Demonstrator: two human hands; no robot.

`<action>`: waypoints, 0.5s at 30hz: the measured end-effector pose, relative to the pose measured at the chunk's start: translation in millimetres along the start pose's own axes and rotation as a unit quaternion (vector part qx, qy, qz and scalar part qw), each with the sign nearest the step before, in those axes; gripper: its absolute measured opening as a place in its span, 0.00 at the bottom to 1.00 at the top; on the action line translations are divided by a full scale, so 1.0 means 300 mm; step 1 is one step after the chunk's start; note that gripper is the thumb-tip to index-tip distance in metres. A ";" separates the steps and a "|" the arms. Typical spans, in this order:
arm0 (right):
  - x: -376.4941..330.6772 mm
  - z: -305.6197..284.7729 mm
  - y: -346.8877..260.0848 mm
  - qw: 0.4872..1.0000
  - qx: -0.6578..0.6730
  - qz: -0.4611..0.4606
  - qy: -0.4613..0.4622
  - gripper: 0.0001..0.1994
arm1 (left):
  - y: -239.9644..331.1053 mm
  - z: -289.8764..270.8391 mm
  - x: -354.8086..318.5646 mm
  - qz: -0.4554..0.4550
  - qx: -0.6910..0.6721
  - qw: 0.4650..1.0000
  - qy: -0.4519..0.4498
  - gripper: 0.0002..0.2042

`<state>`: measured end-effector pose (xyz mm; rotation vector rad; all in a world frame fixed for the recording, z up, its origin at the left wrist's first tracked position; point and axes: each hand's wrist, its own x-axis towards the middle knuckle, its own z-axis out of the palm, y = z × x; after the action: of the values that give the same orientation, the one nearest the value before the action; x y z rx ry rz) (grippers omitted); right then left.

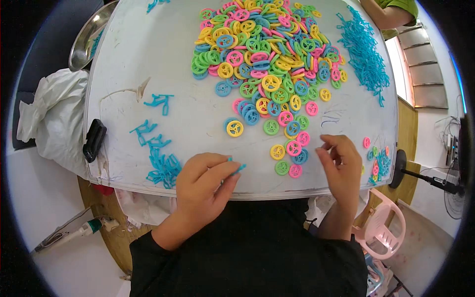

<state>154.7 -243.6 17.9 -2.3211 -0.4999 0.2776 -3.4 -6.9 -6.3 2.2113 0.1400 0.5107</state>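
Note:
My left hand [202, 185], near the table's front edge, pinches a small blue plastic piece [239, 169] between thumb and fingers; most of it is hidden. To the right, my right hand [342, 166] hovers with thumb and index finger apart and the other fingers curled, and I see nothing between them. Just left of it lie several small plastic spoked wheels, among them a pink wheel [293, 148] and a green wheel [282, 168]. Beyond them spreads a big heap of pink, yellow, green and blue wheels [267, 49]. Beside my left hand is a loose pile of blue pieces [163, 166].
A long heap of blue pieces [363, 54] lies at the far right, near another person's arm [381, 15]. Blue pieces with wheels [380, 166] sit at the right edge. A black case [94, 140] and metal bowl [81, 54] are at left; a pink chair [383, 225] stands right.

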 end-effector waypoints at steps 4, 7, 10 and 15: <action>-0.001 0.098 -0.014 0.984 -0.105 -0.141 0.007 0.15 | -0.009 0.020 0.004 -0.021 -0.013 1.000 0.006 0.12; 0.003 0.133 -0.036 0.983 -0.131 -0.129 0.023 0.14 | -0.015 0.019 0.012 -0.022 -0.021 1.000 0.006 0.11; 0.005 0.140 -0.029 0.989 -0.085 -0.122 0.019 0.12 | -0.013 0.008 0.019 -0.047 -0.050 0.998 -0.002 0.11; -0.032 0.101 -0.037 0.968 0.156 -0.185 -0.067 0.10 | 0.003 0.017 0.018 -0.056 -0.085 0.994 -0.027 0.12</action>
<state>132.7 -221.7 4.9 -1.8699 -0.8767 0.3077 3.5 -9.7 -6.8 2.0360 0.1836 0.3856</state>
